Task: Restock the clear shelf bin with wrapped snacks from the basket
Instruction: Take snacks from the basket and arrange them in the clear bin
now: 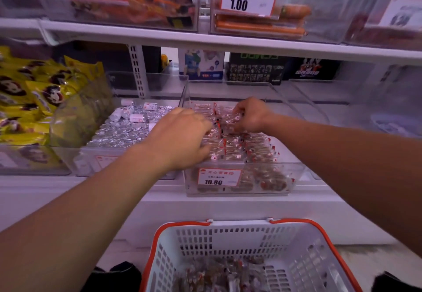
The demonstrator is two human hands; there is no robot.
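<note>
Fingers (237, 118) of right hand (251, 114) pinching wrapped snacks (237, 147) at rear of clear bin (237, 189); left hand (180, 136) curled onto front rows, grip unclear. More in basket (228, 241). Likely light, crinkly, slippery; pinch by wrapper ends.

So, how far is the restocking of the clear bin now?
Done: the clear bin with the 10.80 tag already holds rows of wrapped snacks. In hand: the right hand pinches snacks at the back, and the left hand rests on the rows. Left: more snacks lie in the basket.
</note>
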